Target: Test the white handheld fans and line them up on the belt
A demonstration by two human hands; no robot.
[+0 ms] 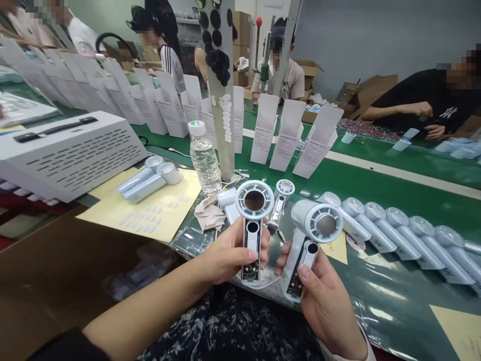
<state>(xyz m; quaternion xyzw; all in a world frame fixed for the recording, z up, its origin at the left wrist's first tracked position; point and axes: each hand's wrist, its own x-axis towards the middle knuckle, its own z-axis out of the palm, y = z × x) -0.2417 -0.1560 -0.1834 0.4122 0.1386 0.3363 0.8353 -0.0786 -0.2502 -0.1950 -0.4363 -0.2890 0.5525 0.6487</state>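
At the near edge of the green bench (379, 185), above dark floral fabric (229, 326) on the person's lap, the left hand (225, 253) holds one white plastic handheld fan (252, 245) and the right hand (325, 306) holds a second fan (300, 265). The fingers (265, 243) of both hands are closed, gripping the slim handles. Each open-backed handle bares a small dark circuit board (250, 272), and the ring-shaped heads stand just apart, with little room between them. Just beyond lies a partly assembled fan (280, 203), beside a crumpled beige cloth (209, 213). A clear water bottle (205, 158) stands farther back, left of a sheet of yellow paper (150, 205) dotted with small white pads. To the right, a slanting row of pale blue fans (394, 235) rests on clear plastic film (387, 296). Farther off, upright white cards (265, 128) line the bench, and a co-worker's black sleeve (406, 103) leans over small parts.
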